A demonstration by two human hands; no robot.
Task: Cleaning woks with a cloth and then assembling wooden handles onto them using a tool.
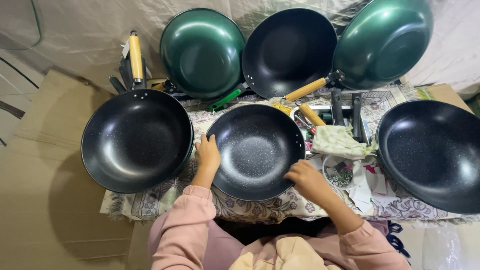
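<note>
We note the left hand (207,156) first: its grip is closed over the left rim of the middle speckled pan (256,150), fingers curled onto the edge, thumb side toward the bowl. The right hand (306,179) rests on the same pan's lower right rim, fingers bent and pressed to the edge; whether they actually pinch the rim we cannot tell from this angle. Both grips thus bracket one pan, left and right, and the pan lies directly between them, straight ahead of the body, on the patterned cloth (165,197) that covers the surface.

No handle shows on this pan, so we record no long axis; it reads as a round bowl, level.

Outward from the left grip: a larger black pan (136,140) lies just beside, its rim close to the left knuckles. Outward from the right grip: a small white bowl of metal bits (340,172), a folded green cloth (337,141), then another large black pan (432,152). Beyond, three pans lean upright: green (202,51), black (289,50), green (384,42).
</note>
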